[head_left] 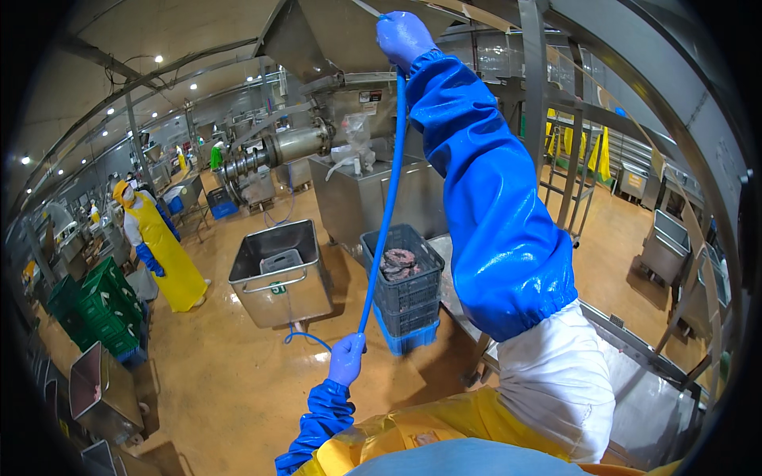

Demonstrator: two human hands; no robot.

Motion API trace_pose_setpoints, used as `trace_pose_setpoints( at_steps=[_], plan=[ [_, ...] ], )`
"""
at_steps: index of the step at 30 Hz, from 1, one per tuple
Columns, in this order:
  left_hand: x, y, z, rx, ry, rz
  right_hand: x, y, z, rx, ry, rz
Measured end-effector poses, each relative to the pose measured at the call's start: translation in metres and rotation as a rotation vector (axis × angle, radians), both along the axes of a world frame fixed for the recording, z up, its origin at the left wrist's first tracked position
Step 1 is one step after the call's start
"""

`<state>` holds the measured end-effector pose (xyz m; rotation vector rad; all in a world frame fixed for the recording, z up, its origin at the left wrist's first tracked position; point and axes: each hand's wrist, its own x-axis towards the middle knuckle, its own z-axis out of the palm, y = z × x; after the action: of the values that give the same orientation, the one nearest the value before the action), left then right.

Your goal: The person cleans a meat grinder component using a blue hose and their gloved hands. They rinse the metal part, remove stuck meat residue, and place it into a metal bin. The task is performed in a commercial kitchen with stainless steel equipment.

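A blue hose (386, 224) runs taut between my hands, nearly upright. My raised right hand (405, 38), in a purple glove, is closed round its upper end beside a large steel hopper (295, 44). A thin pale streak comes out past these fingers; whether it is water or a nozzle, I cannot tell. Lower down, my left hand (346, 359), gloved alike, grips the same hose. Below that fist the hose curls away toward the floor. Blue sleeve covers (496, 182) wrap my forearms.
A steel tub cart (282, 297) stands ahead on the orange floor. Beside it, stacked dark crates (406, 297) hold meat pieces. A steel machine (298, 143) is behind. At left, a person in a yellow apron (169, 258) stands near green crates (103, 305). Metal framing (533, 87) rises close on my right.
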<state>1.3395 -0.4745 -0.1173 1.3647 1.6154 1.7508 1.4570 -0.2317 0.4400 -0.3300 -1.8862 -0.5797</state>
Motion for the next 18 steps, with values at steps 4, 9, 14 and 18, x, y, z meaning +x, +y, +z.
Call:
trace_pose_setpoints(
  at_steps=[4, 9, 14, 18],
  plan=[
    [-0.001, 0.003, 0.007, -0.013, -0.009, -0.029, 0.004, 0.02, 0.001, -0.195, 0.104, 0.023],
    [-0.005, 0.013, 0.005, -0.021, 0.014, -0.067, 0.021, 0.04, -0.005, -0.147, 0.125, -0.034],
    [-0.004, 0.02, 0.004, -0.014, 0.017, -0.087, 0.036, 0.047, -0.013, -0.254, 0.185, 0.051],
    [-0.003, 0.025, 0.004, -0.031, 0.031, -0.089, 0.039, 0.061, -0.017, -0.323, 0.237, 0.1]
  ],
)
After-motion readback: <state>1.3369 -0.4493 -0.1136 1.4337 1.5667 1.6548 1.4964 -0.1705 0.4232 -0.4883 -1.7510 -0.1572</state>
